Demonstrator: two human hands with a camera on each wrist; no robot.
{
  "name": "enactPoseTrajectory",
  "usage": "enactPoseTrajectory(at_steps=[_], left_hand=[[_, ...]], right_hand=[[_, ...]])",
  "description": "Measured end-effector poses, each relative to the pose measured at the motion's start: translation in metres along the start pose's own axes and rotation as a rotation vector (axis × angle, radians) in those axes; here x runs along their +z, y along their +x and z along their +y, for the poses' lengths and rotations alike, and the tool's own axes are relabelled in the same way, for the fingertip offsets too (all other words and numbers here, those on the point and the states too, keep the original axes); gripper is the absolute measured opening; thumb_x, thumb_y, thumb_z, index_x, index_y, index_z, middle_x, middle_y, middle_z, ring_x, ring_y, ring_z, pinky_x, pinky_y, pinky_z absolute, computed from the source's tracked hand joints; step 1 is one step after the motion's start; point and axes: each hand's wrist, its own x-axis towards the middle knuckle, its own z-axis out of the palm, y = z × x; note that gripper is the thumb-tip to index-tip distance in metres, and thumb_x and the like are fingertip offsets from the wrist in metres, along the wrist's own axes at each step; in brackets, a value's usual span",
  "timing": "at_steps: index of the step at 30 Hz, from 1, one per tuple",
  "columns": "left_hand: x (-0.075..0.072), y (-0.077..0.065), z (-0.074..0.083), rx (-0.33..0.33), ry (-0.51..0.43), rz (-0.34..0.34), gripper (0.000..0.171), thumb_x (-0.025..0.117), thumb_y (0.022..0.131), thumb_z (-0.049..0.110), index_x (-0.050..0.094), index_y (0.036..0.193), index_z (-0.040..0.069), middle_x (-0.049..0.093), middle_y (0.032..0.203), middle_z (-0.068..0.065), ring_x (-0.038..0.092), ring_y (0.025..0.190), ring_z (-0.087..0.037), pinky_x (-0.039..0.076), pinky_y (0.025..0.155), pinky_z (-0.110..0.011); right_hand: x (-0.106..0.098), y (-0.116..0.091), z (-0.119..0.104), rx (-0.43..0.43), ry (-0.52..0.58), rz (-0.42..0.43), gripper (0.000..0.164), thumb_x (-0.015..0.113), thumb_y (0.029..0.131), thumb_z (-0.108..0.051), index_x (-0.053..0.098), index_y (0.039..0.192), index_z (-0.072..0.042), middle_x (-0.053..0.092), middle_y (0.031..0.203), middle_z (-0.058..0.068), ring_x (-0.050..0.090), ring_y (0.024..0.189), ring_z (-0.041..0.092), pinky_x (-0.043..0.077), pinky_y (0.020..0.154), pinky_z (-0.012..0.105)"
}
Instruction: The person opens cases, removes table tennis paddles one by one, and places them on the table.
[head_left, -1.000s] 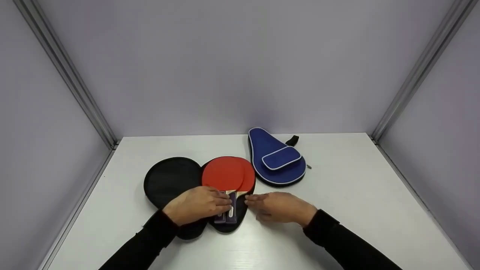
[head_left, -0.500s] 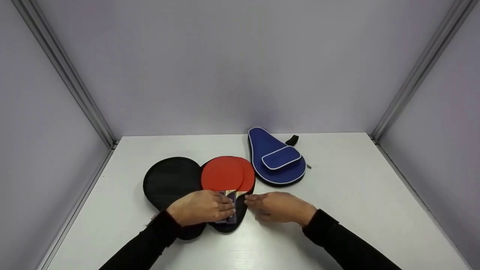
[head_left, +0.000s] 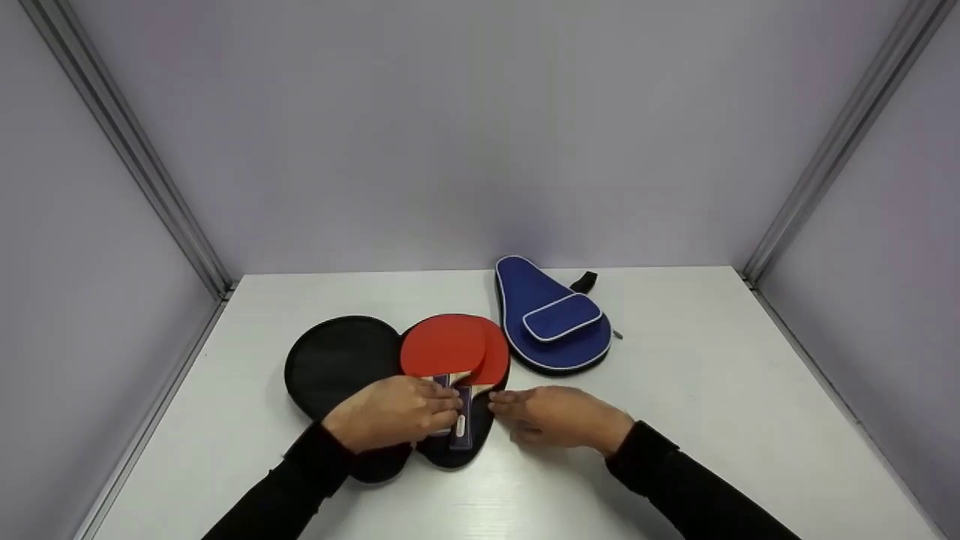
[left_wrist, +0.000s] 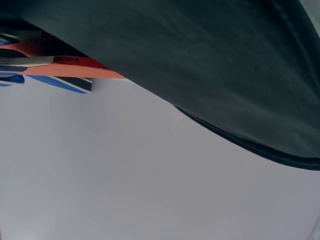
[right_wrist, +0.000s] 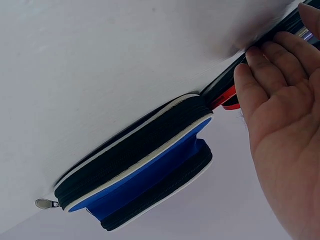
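Note:
Two red table tennis paddles lie overlapping in the right half of an opened black paddle case. My left hand point(head_left: 401, 411) grips the handle of the upper paddle point(head_left: 442, 346), fingers over it. The lower paddle point(head_left: 496, 360) shows at its right, its dark handle bare. The case's left half point(head_left: 341, 360) lies spread out beneath my left wrist and fills much of the left wrist view as dark lining point(left_wrist: 200, 75). My right hand point(head_left: 559, 415) rests with its fingertips at the right edge of the case. In the right wrist view its fingers point(right_wrist: 270, 70) are extended along that edge.
A closed blue paddle case point(head_left: 551, 315) with white piping and a small front pocket lies behind and to the right, its zipper pull point(right_wrist: 46, 203) sticking out. Everything lies on a white table point(head_left: 697, 375) bounded by grey panels at the back and sides.
The upper paddle has shifted slightly, and its handle has moved left with my left hand, uncovering more of the lower handle. My right hand has stayed in place.

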Motion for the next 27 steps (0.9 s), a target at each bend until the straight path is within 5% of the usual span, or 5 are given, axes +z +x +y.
enactPoseTrajectory(at_steps=[9,16,27], left_hand=[[-0.012,-0.009,-0.008,-0.197,-0.041,0.047,0.022,0.094,0.101,0.022,0.084,0.120,0.020,0.089,0.135,0.007,0.086,0.124,-0.009,0.071,0.103,-0.026],[-0.024,-0.012,-0.014,-0.382,-0.100,0.087,0.018,0.094,0.100,0.011,0.080,0.111,0.011,0.090,0.133,-0.003,0.089,0.118,-0.014,0.074,0.090,-0.029],[-0.043,-0.018,-0.023,-0.591,-0.157,0.142,0.035,0.092,0.096,-0.004,0.083,0.130,0.002,0.089,0.127,-0.012,0.089,0.114,-0.024,0.076,0.091,-0.036]], right_hand=[[0.000,0.000,-0.001,0.001,-0.011,-0.006,0.056,0.079,0.114,-0.025,0.067,0.166,-0.008,0.071,0.169,0.009,0.073,0.154,0.025,0.065,0.123,0.040],[0.001,0.000,-0.001,0.010,-0.011,-0.004,0.056,0.080,0.114,-0.025,0.068,0.166,-0.008,0.070,0.169,0.008,0.072,0.154,0.025,0.065,0.123,0.039],[-0.001,-0.001,-0.002,0.007,0.003,0.006,0.054,0.079,0.114,-0.023,0.069,0.164,-0.007,0.071,0.169,0.009,0.072,0.155,0.025,0.065,0.123,0.041]])
